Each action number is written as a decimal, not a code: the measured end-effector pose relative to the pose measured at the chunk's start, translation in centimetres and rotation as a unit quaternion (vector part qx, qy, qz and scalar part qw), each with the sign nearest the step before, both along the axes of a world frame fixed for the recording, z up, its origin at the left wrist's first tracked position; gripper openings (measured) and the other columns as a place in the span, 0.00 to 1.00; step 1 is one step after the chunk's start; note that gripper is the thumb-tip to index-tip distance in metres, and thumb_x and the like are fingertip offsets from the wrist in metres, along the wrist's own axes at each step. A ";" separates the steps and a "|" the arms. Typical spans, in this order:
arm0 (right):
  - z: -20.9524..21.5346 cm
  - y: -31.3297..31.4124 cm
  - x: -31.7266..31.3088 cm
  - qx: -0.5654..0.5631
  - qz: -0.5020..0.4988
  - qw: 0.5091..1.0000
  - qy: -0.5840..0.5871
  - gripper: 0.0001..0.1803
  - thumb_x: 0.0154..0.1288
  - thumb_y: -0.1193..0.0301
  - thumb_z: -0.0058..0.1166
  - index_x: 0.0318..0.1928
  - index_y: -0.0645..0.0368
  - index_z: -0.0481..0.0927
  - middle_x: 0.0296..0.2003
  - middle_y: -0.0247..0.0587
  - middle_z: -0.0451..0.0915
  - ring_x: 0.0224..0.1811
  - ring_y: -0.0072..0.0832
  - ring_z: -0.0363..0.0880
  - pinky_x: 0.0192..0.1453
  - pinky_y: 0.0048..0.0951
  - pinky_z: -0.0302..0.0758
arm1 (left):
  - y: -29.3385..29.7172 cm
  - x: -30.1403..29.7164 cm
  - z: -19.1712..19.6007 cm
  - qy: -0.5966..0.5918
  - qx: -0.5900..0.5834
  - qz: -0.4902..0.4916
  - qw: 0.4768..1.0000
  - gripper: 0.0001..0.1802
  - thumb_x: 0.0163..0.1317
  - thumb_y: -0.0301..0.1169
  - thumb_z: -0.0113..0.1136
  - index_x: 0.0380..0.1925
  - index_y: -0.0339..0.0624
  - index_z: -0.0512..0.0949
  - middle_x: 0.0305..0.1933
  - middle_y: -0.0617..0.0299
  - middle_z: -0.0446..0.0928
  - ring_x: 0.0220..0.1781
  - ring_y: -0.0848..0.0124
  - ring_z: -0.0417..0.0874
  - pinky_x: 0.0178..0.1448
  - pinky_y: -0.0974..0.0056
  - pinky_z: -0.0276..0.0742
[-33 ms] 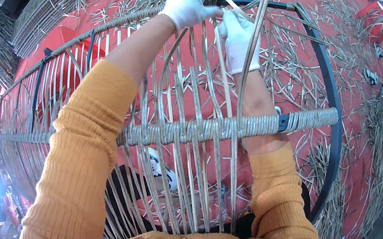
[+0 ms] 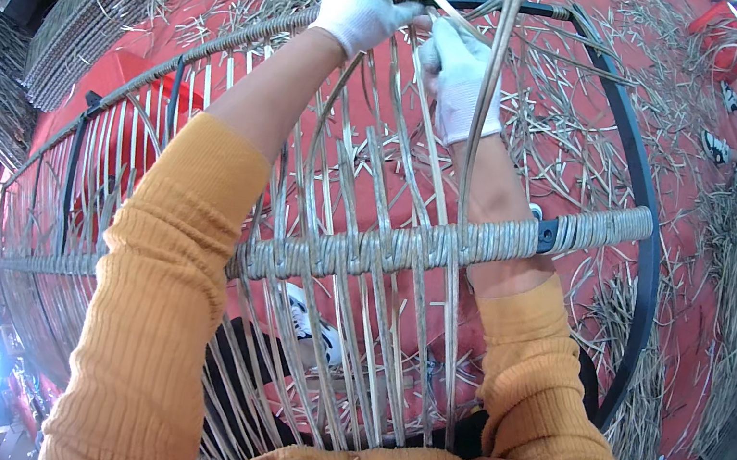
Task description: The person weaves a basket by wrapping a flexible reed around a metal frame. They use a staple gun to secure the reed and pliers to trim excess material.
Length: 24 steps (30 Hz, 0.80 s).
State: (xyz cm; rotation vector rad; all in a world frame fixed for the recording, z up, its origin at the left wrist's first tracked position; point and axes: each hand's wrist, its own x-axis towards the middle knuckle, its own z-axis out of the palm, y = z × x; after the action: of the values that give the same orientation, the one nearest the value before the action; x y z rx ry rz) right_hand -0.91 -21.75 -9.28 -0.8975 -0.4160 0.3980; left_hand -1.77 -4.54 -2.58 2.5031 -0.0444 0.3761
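Observation:
Both my hands wear white gloves and meet at the far rail of a dark frame (image 2: 544, 11). My left hand (image 2: 361, 12) is closed, pinching a pale flat weaving strip (image 2: 441, 0) that slants down to the right over the rail. My right hand (image 2: 457, 79) comes up from under the wrapped crossbar (image 2: 483, 246), its fingers closed close to the left fingertips. What it pinches is hidden. Several long strands (image 2: 417, 170) run lengthwise through the frame and pass over the crossbar. A doubled strand (image 2: 491, 65) crosses in front of my right hand.
Loose strip scraps litter the red floor (image 2: 577, 148). Woven panels (image 2: 108, 11) are stacked at the far left, near a red box (image 2: 121, 77). Thick heaps of strands (image 2: 730, 281) lie at the right, where another person's legs and shoes (image 2: 719, 147) show. A dark frame side (image 2: 637, 168) curves down the right.
My right fingertips have shifted slightly, and the left fingers have curled in a little. Everything else looks the same.

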 end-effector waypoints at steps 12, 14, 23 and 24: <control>-3.9 3.1 8.2 -0.308 -0.043 0.936 -0.163 0.12 0.74 0.65 0.53 0.46 0.60 0.82 0.43 0.40 0.84 0.43 0.27 0.81 0.49 0.31 0.78 | 1.7 8.7 -0.5 0.233 0.209 0.152 0.938 0.22 0.61 0.47 0.61 0.45 0.42 0.86 0.46 0.46 0.86 0.48 0.55 0.88 0.49 0.53 0.82; -5.1 1.9 6.8 -0.238 -0.041 0.957 -0.159 0.13 0.74 0.64 0.54 0.49 0.58 0.82 0.45 0.39 0.82 0.45 0.26 0.80 0.51 0.30 0.77 | 1.5 6.4 0.2 0.232 0.083 0.056 0.967 0.18 0.59 0.45 0.63 0.38 0.43 0.88 0.40 0.50 0.87 0.41 0.63 0.89 0.44 0.58 0.82; -14.6 -14.0 -12.1 -0.617 -0.019 0.708 -0.344 0.14 0.70 0.69 0.45 0.53 0.56 0.74 0.52 0.52 0.78 0.52 0.47 0.80 0.56 0.48 0.75 | 1.7 0.4 0.6 0.103 -0.013 -0.059 0.993 0.22 0.64 0.30 0.58 0.59 0.43 0.79 0.48 0.62 0.85 0.49 0.74 0.83 0.57 0.66 0.77; -16.4 -17.1 -15.2 -0.734 0.081 0.581 -0.343 0.16 0.71 0.69 0.43 0.57 0.55 0.72 0.52 0.54 0.79 0.53 0.46 0.81 0.56 0.51 0.75 | 1.6 0.6 0.6 0.097 -0.006 -0.057 0.994 0.23 0.63 0.28 0.57 0.59 0.43 0.79 0.49 0.62 0.85 0.49 0.74 0.83 0.58 0.66 0.77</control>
State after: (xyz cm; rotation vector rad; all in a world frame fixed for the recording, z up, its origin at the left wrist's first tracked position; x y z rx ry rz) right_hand -16.11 -38.83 -25.69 -2.7436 -0.9029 0.5267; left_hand -1.16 -2.91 -2.01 2.4986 -0.1064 0.0842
